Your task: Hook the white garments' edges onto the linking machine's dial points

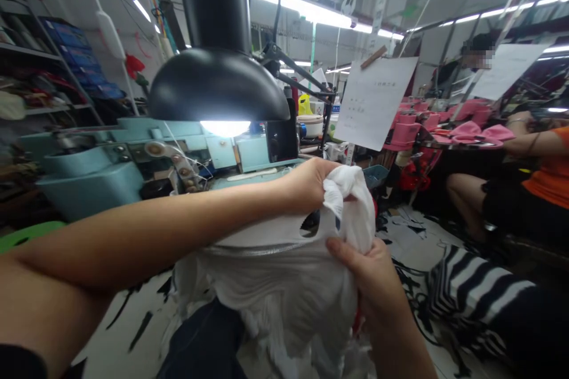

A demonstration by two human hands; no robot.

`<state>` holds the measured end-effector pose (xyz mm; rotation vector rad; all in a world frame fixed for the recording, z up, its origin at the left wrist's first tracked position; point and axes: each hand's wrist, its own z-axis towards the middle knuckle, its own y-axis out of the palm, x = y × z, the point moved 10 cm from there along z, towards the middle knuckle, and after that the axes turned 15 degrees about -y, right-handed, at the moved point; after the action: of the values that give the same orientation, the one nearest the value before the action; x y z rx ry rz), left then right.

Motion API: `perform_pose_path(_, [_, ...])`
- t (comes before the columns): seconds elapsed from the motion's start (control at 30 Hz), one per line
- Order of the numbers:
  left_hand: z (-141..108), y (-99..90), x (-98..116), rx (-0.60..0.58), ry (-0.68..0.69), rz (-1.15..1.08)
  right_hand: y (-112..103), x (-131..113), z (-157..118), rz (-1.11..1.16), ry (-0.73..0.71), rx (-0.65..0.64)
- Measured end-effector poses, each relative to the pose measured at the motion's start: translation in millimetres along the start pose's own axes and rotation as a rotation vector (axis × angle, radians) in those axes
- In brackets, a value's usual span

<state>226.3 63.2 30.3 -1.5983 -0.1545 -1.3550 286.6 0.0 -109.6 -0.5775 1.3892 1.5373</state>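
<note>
White gathered fabric [284, 278] with a stitched seam hangs between my hands and drapes over my lap. My left hand [311, 183] grips its bunched upper part, the arm stretched across the view and the fingertips hidden behind the cloth. Lower and to the right, my right hand [367, 263] pinches the fabric's edge, thumb on top. Between the two hands the cloth is twisted, with an opening in it. Behind the left forearm stands a pale teal sewing machine [222, 151], under a lit black lamp [217, 86].
A paper sheet [371, 100] hangs behind my hands. At the right sits a person in orange [549, 172] beside pink fabric pieces [480, 133]. Striped cloth [484, 284] lies at the lower right; dark scraps litter the floor. Shelves stand at the left.
</note>
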Motion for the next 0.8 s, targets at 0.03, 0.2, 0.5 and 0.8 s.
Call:
perform_pose_path(0.03, [1,-1.2,0,-0.027,-0.014,0.034,-4,0,1,0.0,0.024,0.011])
perform_pose_path(0.2, [-12,16.8,-8,-0.537,-0.157,0.307,-12,-14,3,0.0,0.021,0.068])
perform_pose_path(0.5, [-13,23.8,7,-0.493,-0.013,0.149,19,5,-31,0.032,0.098,0.016])
perform_pose_path(0.8, [-17,25.3,15,-0.439,0.04,0.051,64,-7,-29,0.115,-0.074,-0.11])
